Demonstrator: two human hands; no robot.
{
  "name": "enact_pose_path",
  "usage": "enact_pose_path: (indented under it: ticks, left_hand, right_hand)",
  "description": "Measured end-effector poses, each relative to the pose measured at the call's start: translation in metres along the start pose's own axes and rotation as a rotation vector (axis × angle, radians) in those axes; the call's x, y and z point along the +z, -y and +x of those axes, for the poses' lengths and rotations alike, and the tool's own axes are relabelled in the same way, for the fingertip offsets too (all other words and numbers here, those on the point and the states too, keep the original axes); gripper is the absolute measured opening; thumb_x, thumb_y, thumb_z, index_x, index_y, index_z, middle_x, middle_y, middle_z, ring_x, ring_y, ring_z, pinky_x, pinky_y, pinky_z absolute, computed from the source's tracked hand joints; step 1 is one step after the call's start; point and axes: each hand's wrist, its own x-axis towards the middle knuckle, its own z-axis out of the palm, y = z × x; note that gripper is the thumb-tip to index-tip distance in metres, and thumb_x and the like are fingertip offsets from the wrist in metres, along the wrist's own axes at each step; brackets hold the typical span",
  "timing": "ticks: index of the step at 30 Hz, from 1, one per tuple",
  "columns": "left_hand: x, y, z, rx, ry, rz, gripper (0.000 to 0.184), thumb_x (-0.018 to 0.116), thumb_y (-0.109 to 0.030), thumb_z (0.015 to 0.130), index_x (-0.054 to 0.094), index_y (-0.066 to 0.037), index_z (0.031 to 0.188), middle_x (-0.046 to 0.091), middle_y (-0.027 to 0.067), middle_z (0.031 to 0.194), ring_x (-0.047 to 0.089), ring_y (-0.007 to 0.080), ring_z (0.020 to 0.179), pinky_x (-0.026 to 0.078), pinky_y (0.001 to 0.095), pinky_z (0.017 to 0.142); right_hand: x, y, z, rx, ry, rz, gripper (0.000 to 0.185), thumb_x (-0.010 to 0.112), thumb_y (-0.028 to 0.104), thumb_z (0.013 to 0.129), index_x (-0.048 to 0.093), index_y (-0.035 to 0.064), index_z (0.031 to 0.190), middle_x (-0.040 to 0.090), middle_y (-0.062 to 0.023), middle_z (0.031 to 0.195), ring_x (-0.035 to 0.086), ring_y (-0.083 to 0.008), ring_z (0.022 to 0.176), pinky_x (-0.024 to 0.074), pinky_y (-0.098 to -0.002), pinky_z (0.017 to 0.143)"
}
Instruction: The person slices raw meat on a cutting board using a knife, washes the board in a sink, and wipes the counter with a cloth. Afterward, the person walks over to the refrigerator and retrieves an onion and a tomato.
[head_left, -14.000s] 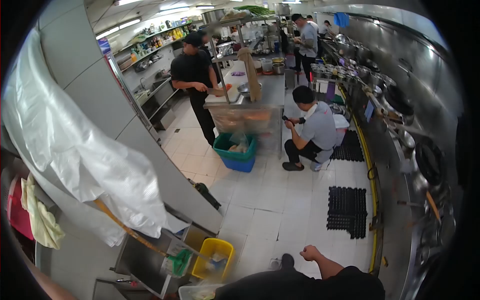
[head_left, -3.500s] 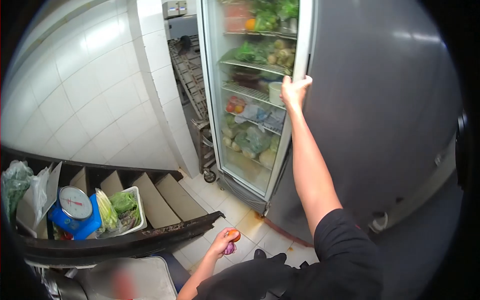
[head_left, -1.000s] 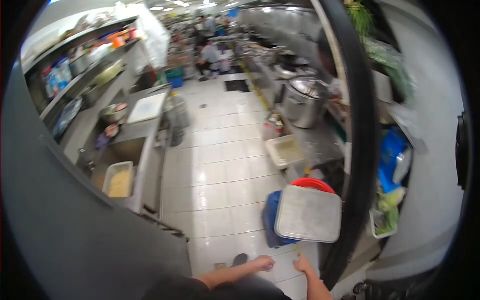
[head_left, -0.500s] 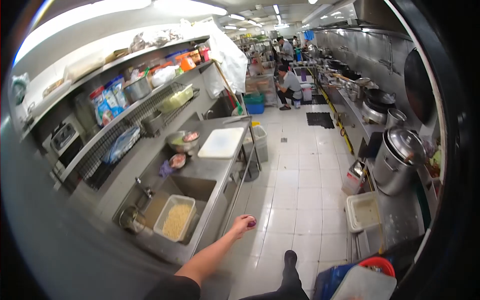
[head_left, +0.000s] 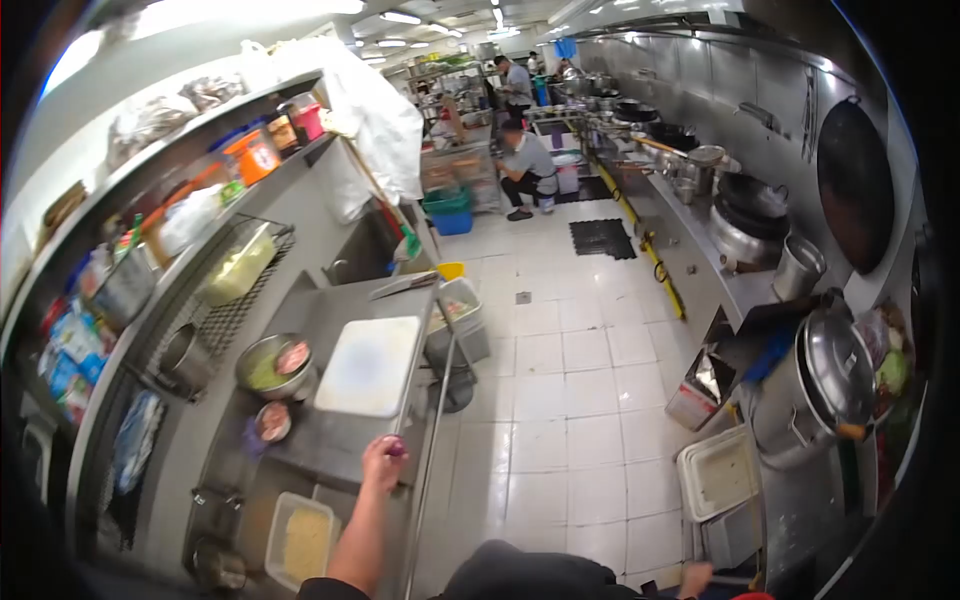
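Note:
My left hand (head_left: 378, 466) is closed around a small purple onion (head_left: 397, 446), held out over the steel counter's front edge. Just beyond it lies a white cutting board (head_left: 368, 368). To the left of the board stand a metal bowl (head_left: 250, 378) with pale green and pink contents and a smaller bowl of pink meat (head_left: 272, 422). Below my left forearm's side, a clear tub (head_left: 305, 545) of pale strips sits in the sink. My right hand (head_left: 694, 578) shows at the bottom edge, fingers curled, beside a thin pale strip; what it grips is unclear.
A bin (head_left: 462, 320) stands past the counter's end. On the right are a large lidded pot (head_left: 800, 400), a white tub (head_left: 718, 474) and an open carton (head_left: 700, 388). Farther down the tiled aisle a person (head_left: 530, 165) crouches near a black mat (head_left: 602, 239).
The view has moved forward and turned right. My left hand has carried the onion from above the floor to the counter near the board. My right hand has come into view.

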Motion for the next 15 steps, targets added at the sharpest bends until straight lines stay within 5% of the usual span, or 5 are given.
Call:
enact_pose_path:
  ticks: [1,4,8,13,15]
  left_hand:
    - [0.009,-0.010,0.019,0.035,-0.098,-0.034,0.023,0.064,-0.009,0.086,0.059,-0.006,0.108,0.062,0.0094,0.095,0.062,0.0239,0.075,0.056,0.0362,0.062]
    - [0.016,-0.030,0.106,0.035,-0.034,-0.062,0.029,0.065,-0.010,0.086,0.057,-0.008,0.114,0.061,0.0094,0.097,0.061,0.0256,0.077,0.056,0.0350,0.063]
    - [0.058,-0.060,0.217,0.107,0.015,-0.057,0.035,0.066,-0.010,0.086,0.056,-0.008,0.119,0.059,0.0089,0.106,0.061,0.0267,0.088,0.055,0.0362,0.067]
    - [0.131,-0.130,0.371,0.171,0.062,-0.068,0.045,0.063,-0.009,0.087,0.051,-0.008,0.131,0.058,0.0094,0.115,0.060,0.0234,0.097,0.055,0.0381,0.078]
    - [0.166,-0.163,0.421,0.210,0.145,-0.049,0.047,0.060,-0.008,0.089,0.048,-0.006,0.134,0.058,0.0106,0.118,0.060,0.0222,0.099,0.055,0.0381,0.080]
  right_hand:
    - [-0.017,0.072,-0.009,-0.423,-0.054,0.371,0.025,0.062,0.016,0.080,0.061,-0.0042,0.093,0.067,-0.0187,0.085,0.065,-0.0299,0.066,0.0529,-0.0424,0.060]
    - [-0.078,0.348,0.035,-0.340,0.742,0.301,0.031,0.061,0.022,0.080,0.063,-0.0061,0.092,0.068,-0.0194,0.073,0.066,-0.0295,0.063,0.0529,-0.0418,0.060]
    - [-0.168,0.555,0.014,-0.243,0.641,0.750,0.031,0.061,0.026,0.086,0.062,0.0010,0.104,0.063,-0.0175,0.068,0.064,-0.0261,0.053,0.0508,-0.0386,0.043]
    - [-0.086,0.473,0.088,0.263,0.893,0.017,0.032,0.066,0.023,0.085,0.066,0.0025,0.109,0.070,-0.0204,0.090,0.068,-0.0335,0.066,0.0553,-0.0500,0.061]
    - [-0.124,0.365,0.042,-0.567,0.631,-0.018,0.039,0.080,0.021,0.058,0.075,0.0106,0.096,0.069,-0.0127,0.108,0.065,-0.0349,0.097,0.0508,-0.0400,0.089]
